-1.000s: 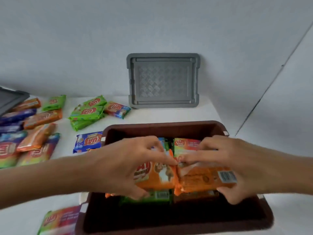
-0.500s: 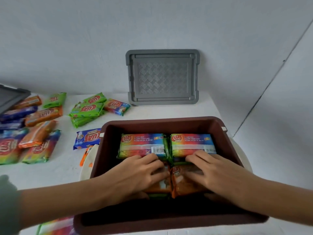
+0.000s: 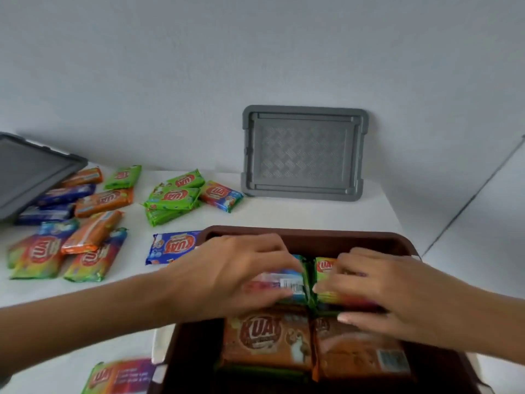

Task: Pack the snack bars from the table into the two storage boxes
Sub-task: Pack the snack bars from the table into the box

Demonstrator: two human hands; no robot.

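A brown storage box [image 3: 298,233] stands in front of me on the white table. Its near row holds two orange snack packs [image 3: 264,336] lying flat side by side. Behind them lie two rainbow-coloured packs. My left hand [image 3: 227,274] grips the left rainbow pack [image 3: 292,282], fingers over its far edge and thumb at its near edge. In the same way my right hand [image 3: 392,291] grips the right rainbow pack [image 3: 324,265]. Both hands hide most of these packs.
Loose packs lie on the table [image 3: 284,214] to the left: a blue one [image 3: 173,247] by the box, green ones [image 3: 173,197], a mixed pile [image 3: 71,245] and a rainbow one [image 3: 122,376] at the near edge. A grey lid [image 3: 302,153] leans on the wall. Another grey lid or box [image 3: 28,172] is far left.
Both hands set the two orange packs down in the near row and pressed them flat. They have since moved back onto the two rainbow packs in the far row.
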